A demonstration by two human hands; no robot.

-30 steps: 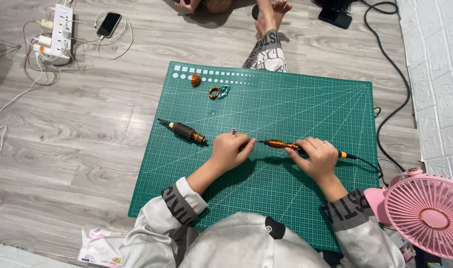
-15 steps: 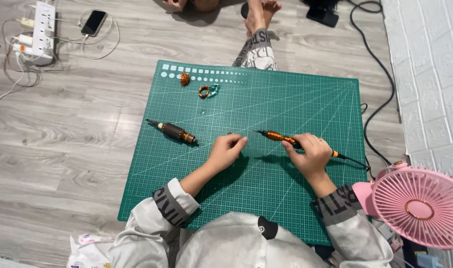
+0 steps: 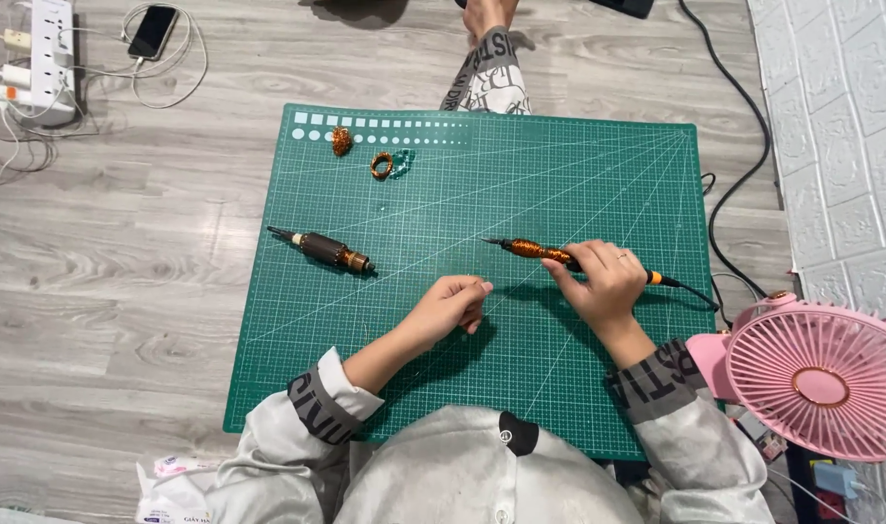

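The right hand [image 3: 606, 284] grips a copper-wrapped tool [image 3: 540, 252] on the green mat [image 3: 559, 175]. The left hand [image 3: 452, 303] is curled shut and holds nothing I can see. A brown motor part [image 3: 324, 248] lies left of the tool, and a pink fan [image 3: 819, 376] stands to its right.

Mat's middle [image 3: 520, 184] is lying wide open — only the dark rod [image 3: 322, 249] and copper coils [image 3: 383, 164] are crowding its left, pink fan [image 3: 819, 376] blocking right.
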